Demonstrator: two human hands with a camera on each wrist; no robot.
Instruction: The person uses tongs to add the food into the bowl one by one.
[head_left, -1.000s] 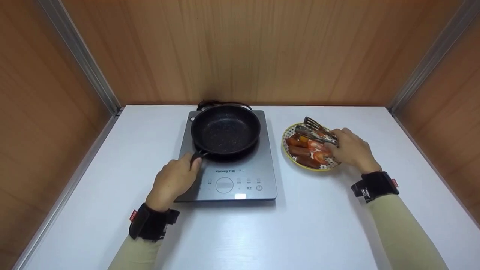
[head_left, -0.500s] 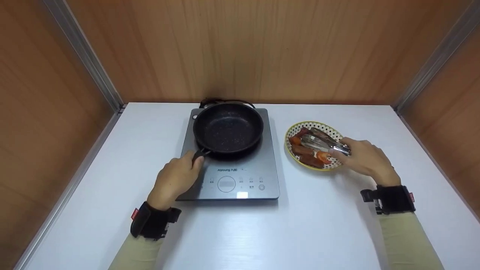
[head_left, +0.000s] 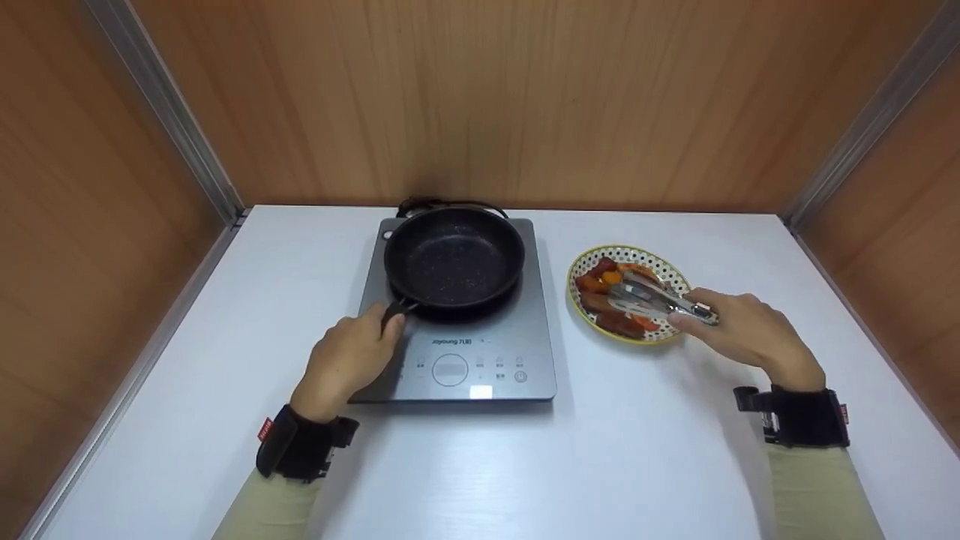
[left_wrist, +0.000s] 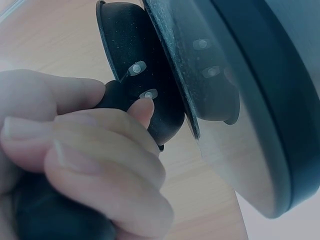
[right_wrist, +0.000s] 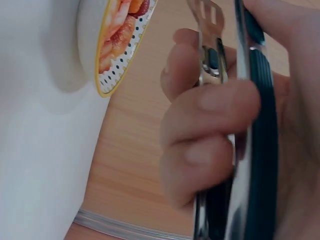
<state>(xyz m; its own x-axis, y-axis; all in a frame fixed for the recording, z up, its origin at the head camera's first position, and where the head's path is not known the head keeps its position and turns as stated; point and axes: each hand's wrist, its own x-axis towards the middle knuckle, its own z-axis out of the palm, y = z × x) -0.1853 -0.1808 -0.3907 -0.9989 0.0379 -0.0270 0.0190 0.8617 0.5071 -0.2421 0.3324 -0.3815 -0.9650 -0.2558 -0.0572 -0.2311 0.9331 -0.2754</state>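
We see the white table (head_left: 637, 457) run out of the head view at the bottom. Toward its eleven o'clock sits the grey cooker (head_left: 529, 341), some of its small symbols too faint for us to read. The black pan (head_left: 454, 266) hides the cooker's upper middle, and a dark cord shows only partly behind. At the pan's four o'clock, well apart, stands the dotted plate (head_left: 656, 262); the right wrist view cuts it off at the top. The left hand (head_left: 349, 356) has its fingers clamped round the pan's handle (head_left: 394, 310), which points to seven o'clock and is mostly covered. The right hand (head_left: 757, 337) curls its fingers round the metal tongs (head_left: 675, 301), which reach toward ten o'clock over the plate. The tongs partly hide the reddish-brown food pieces (head_left: 619, 324); whether they touch, we cannot tell.
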